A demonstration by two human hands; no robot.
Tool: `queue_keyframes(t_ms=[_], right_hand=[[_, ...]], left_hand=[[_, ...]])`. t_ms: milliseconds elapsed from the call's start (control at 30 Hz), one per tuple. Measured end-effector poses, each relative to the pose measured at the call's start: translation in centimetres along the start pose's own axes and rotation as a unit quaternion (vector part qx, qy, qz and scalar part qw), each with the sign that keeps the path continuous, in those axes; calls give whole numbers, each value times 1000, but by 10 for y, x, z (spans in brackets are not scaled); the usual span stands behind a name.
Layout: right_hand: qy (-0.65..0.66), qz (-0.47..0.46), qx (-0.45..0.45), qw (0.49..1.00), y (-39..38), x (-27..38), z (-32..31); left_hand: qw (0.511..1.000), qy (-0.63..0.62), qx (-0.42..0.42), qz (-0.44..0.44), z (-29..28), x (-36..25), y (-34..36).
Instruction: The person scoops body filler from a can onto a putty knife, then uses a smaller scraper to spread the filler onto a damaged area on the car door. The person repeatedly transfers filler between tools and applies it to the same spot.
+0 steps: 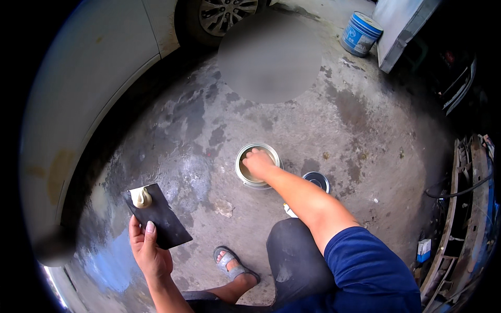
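Tin: one round open silver metal tin (249, 182) stands on the grey concrete floor (292, 125) and serves as landmark
Right hand: the person's right hand (258, 163) is inside the tin, fingers bent down past the rim; whether they grip anything cannot be told
Left hand: the left hand (150, 255), left of the tin and nearer the person, is closed on the board's near edge, thumb on its face, fingers behind
Board: one thin black rectangular board (166, 221), held tilted, left of the tin
Paste done: one lump of glossy cream-coloured paste (141, 197) already sits at the board's far end, so loading seems under way
Paste left: the lump is unspread, and the reach into the tin suggests an early stage
Car: one pale car body (94, 78), well left of the tin, shows tan patches (61, 175) with no cream paste visible on them; one wheel (229, 15) in view
Disc: one round black disc with a pale rim (315, 181), perhaps a lid, just right of the tin
Bucket: one blue-and-white cylindrical bucket (360, 34), well beyond the tin to the right
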State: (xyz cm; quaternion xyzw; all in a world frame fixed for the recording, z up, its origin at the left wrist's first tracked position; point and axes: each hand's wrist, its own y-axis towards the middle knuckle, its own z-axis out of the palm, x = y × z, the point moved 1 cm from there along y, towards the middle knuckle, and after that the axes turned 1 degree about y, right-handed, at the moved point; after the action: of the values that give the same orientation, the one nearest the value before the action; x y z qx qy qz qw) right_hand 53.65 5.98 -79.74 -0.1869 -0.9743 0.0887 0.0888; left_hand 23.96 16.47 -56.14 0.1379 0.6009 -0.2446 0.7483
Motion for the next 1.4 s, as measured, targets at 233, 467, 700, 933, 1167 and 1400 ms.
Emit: queue_keyframes(t_ms=[233, 467, 700, 933, 1167, 1400], right_hand=[[31, -119, 106, 987, 0, -12, 8], [-59, -179, 167, 968, 10, -17, 7], [-91, -131, 162, 974, 21, -19, 39], [-97, -138, 94, 981, 20, -30, 41], [84, -104, -51, 990, -19, -61, -37], [248, 15, -110, 962, -83, -50, -134]], left_hand=[[1000, 10, -6, -9, -10, 1, -2], [1000, 13, -17, -14, -7, 1, -3], [1000, 5, -18, -18, 3, -2, -9], [1000, -7, -8, -18, 6, -2, -16], [999, -10, 29, -37, 14, 1, -12], [990, 40, 77, -108, 33, 34, -4]])
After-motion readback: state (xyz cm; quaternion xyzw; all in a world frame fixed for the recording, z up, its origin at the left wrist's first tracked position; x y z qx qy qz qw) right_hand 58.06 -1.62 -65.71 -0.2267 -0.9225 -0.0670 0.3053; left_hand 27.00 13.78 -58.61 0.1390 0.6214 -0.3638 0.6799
